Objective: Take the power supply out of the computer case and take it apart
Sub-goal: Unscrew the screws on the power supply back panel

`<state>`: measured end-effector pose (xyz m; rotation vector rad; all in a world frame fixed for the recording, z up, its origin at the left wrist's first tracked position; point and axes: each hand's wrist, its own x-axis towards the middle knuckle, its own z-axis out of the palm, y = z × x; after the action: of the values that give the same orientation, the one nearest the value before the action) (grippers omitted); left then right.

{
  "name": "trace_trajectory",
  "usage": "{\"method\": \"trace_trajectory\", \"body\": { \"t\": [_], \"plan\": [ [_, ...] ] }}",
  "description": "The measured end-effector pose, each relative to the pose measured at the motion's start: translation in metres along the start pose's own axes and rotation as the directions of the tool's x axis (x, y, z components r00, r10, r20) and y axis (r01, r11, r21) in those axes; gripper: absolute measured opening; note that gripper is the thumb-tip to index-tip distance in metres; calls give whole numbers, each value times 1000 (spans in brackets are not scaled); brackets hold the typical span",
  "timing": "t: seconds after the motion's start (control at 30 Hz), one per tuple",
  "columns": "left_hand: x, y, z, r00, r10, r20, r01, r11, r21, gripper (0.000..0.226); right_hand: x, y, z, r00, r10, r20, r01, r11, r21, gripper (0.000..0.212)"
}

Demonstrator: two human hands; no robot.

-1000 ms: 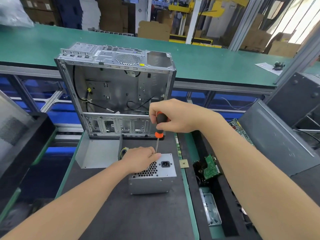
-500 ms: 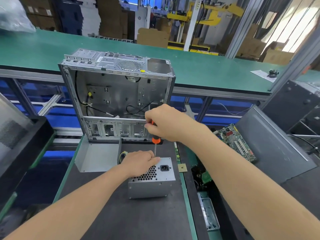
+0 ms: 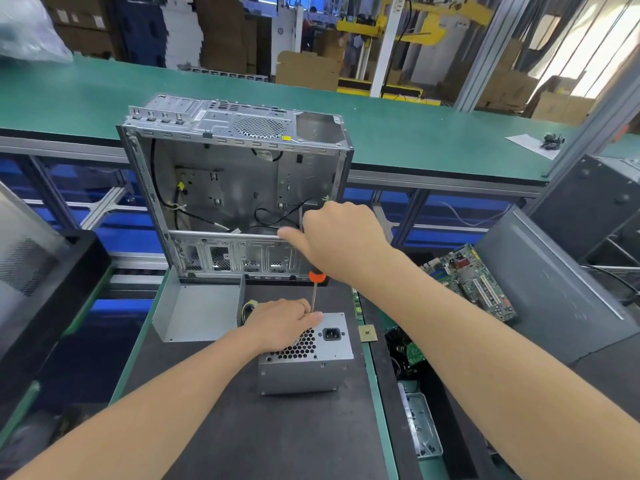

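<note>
The grey metal power supply [image 3: 304,370] stands on the dark mat, its honeycomb grille and black socket facing up. My left hand [image 3: 282,325] lies on its top far-left corner and steadies it. My right hand [image 3: 341,239] grips the orange-handled screwdriver [image 3: 316,289] upright; its shaft points down at the supply's far edge, right by my left fingers. The tip is hidden behind them. The open silver computer case [image 3: 235,188] stands behind the supply, a few black cables loose inside.
A bent grey metal cover [image 3: 197,311] lies left of the supply. A green motherboard [image 3: 474,282] leans at the right beside a grey case panel [image 3: 554,289]. A small chip [image 3: 367,333] rests on the mat edge. A bin of parts [image 3: 420,422] sits lower right.
My right hand has turned on the screwdriver handle, now covering most of it, with the thumb stretched left. The left hand has stayed on the power supply.
</note>
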<state>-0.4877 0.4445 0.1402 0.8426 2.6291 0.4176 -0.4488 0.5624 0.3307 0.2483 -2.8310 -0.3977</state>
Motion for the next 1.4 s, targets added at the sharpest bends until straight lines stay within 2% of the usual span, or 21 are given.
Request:
{"method": "trace_trajectory", "body": {
  "t": [0.07, 0.2, 0.33, 0.4, 0.5, 0.6, 0.67, 0.73, 0.77, 0.8, 0.87, 0.97, 1.1, 1.13, 1.27, 1.33, 1.4],
  "plan": [
    [0, 0, 0, 1000, 1, -2, -1, 1000, 6, 51, 7, 0, 2, 998, -37, 57, 34, 998, 49, 51],
    [-1, -1, 2, 1000, -6, -17, 6, 1000, -4, 50, 12, 11, -6, 960, -188, 209, 124, 950, 286, 32],
    [0, -1, 2, 1000, -13, -14, 13, 1000, 5, 49, 7, 24, -9, 906, -365, 213, 262, 881, 394, 17],
    [1, -1, 3, 1000, -11, -9, 11, 1000, 9, 49, 4, 33, -9, 888, -406, 217, 273, 844, 461, 11],
    [1, -2, 3, 1000, -11, -18, 11, 1000, 13, 51, 2, 44, -11, 861, -424, 282, 228, 816, 531, 22],
    [1, -3, 3, 999, -9, -31, 9, 1000, 6, 52, -3, 40, -13, 860, -435, 266, 189, 757, 625, 29],
    [0, -3, 2, 999, -8, -34, 8, 1000, 0, 53, -7, 27, -8, 923, -348, 167, 210, 816, 539, 16],
    [-1, -2, 1, 999, -5, -32, 5, 1000, -5, 53, -8, 14, -1, 981, -184, 61, 166, 959, 229, 35],
    [-1, -2, 1, 1000, -4, -30, 4, 1000, -11, 53, -7, 8, 0, 993, -111, 44, 105, 987, 120, 44],
    [-2, -1, 1, 1000, -3, -28, 3, 1000, -16, 53, -5, 4, 0, 997, -72, 39, 68, 993, 95, 48],
    [-3, 0, 0, 1000, 0, -25, 0, 1000, -21, 53, 2, 4, 1, 993, -79, 82, 64, 983, 171, 42],
    [-3, -1, -1, 1000, -7, -12, 6, 1000, -22, 51, 5, 11, -2, 965, -215, 151, 142, 911, 386, 25],
    [-2, 1, -2, 1000, -8, -4, 8, 1000, -27, 49, 4, 25, -6, 924, -335, 186, 208, 846, 491, 7],
    [-2, 1, -1, 1000, -4, -4, 4, 1000, -24, 49, 4, 30, -7, 915, -348, 203, 205, 835, 510, 10],
    [-2, 1, -1, 1000, -2, -6, 2, 1000, -15, 50, 4, 43, -15, 869, -379, 319, 160, 824, 543, 33],
    [-2, 0, -1, 1000, -5, -4, 5, 1000, -23, 49, 1, 39, -13, 886, -360, 293, 154, 824, 546, 27],
    [-2, 0, -2, 1000, -8, -1, 8, 1000, -28, 49, -2, 28, -6, 947, -264, 181, 167, 890, 425, 15]
  ]
}}
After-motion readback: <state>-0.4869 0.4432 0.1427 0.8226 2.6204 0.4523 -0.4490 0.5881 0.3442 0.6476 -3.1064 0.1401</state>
